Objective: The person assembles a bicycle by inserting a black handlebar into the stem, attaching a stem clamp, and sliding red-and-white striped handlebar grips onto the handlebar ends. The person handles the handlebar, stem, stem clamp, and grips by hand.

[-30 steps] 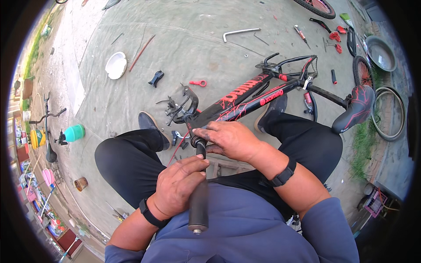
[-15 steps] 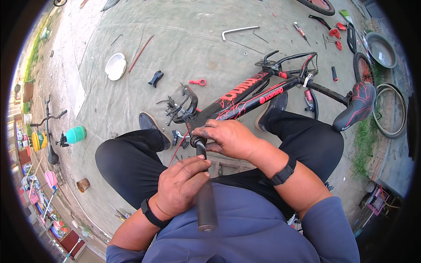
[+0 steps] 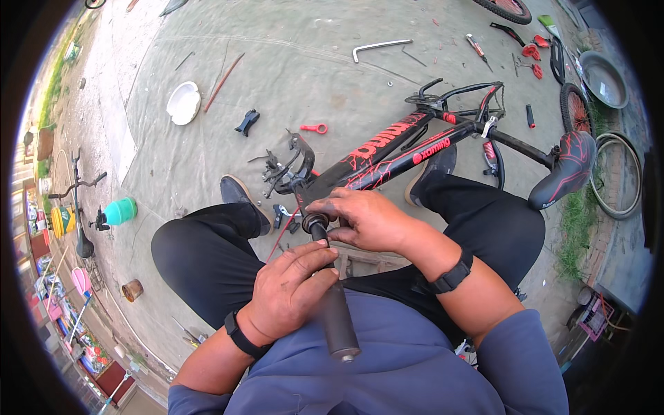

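Note:
A black bicycle frame (image 3: 373,155) with red markings lies across the floor between my legs, its head tube toward me. At that end sits a dark headset ring (image 3: 315,220). My right hand (image 3: 366,218) is closed around the head tube beside the ring, fingertips on its upper side. My left hand (image 3: 294,285) is wrapped over a dark rod-like tool with a thick cylindrical end (image 3: 339,321). The tool's thin end meets the ring, and its thick end points at my body. Whether its tip goes inside the head tube is hidden.
Nearby on the floor lie a red ring-shaped part (image 3: 315,128), a black clamp-like part (image 3: 247,122), a white dish (image 3: 184,104), a bent metal bar (image 3: 380,47) and a screwdriver (image 3: 477,50). The saddle (image 3: 567,169) and a metal basin (image 3: 603,79) are at right.
The tool's thick end has swung a little to the right, and my left hand has shifted slightly right with it. My right hand stays at the head tube.

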{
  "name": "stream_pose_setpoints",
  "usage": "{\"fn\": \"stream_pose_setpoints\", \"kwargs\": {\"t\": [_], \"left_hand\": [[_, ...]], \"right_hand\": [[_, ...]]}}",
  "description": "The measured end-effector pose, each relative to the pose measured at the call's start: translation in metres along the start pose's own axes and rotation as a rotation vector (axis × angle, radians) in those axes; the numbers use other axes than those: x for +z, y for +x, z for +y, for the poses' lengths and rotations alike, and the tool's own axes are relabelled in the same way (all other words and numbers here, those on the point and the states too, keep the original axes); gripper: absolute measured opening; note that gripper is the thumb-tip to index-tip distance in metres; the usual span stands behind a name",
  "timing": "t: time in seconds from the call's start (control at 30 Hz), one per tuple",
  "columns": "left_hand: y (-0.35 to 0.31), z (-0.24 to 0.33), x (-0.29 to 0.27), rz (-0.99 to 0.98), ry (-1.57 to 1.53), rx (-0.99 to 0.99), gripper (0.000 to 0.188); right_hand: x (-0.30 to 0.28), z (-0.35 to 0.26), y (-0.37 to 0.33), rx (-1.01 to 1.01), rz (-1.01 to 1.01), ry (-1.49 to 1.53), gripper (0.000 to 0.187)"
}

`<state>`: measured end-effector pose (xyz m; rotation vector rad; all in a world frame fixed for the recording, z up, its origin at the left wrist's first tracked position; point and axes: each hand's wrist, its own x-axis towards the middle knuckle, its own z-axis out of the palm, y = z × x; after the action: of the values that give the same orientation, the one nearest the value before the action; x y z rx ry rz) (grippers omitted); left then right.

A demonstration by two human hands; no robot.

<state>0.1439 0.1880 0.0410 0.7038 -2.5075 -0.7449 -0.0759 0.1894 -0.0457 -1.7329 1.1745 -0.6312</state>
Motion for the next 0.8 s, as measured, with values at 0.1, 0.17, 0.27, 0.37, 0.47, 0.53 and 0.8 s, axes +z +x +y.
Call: {"fn": "stream_pose_setpoints", "kwargs": {"t": [0.1, 0.17, 0.27, 0.37, 0.47, 0.53, 0.8], "left_hand": [[-0.001, 0.000, 0.000, -0.005, -0.003, -0.001, 0.026], [0.000, -0.001, 0.000, -0.011, 0.004, -0.010, 0.027], [0.003, -0.002, 0.002, -0.022, 0.004, -0.016, 0.029], [-0.001, -0.007, 0.004, -0.032, -0.004, -0.018, 0.031], [0.001, -0.008, 0.005, -0.028, 0.005, -0.013, 0.031], [0.002, -0.009, 0.007, -0.018, 0.009, -0.008, 0.031], [0.009, -0.019, 0.015, -0.058, 0.071, -0.051, 0.034]], "right_hand": [[-0.013, -0.007, -0.001, 0.116, -0.128, 0.202, 0.064], [-0.015, -0.002, 0.000, 0.069, -0.142, 0.201, 0.064], [-0.012, 0.008, -0.002, -0.009, -0.112, 0.155, 0.062], [-0.010, 0.008, 0.000, -0.025, -0.103, 0.105, 0.058], [-0.009, 0.007, 0.001, -0.002, -0.096, 0.085, 0.057], [-0.007, 0.007, 0.000, 0.001, -0.081, 0.075, 0.058], [-0.005, -0.003, -0.004, 0.025, -0.053, 0.003, 0.072]]}}
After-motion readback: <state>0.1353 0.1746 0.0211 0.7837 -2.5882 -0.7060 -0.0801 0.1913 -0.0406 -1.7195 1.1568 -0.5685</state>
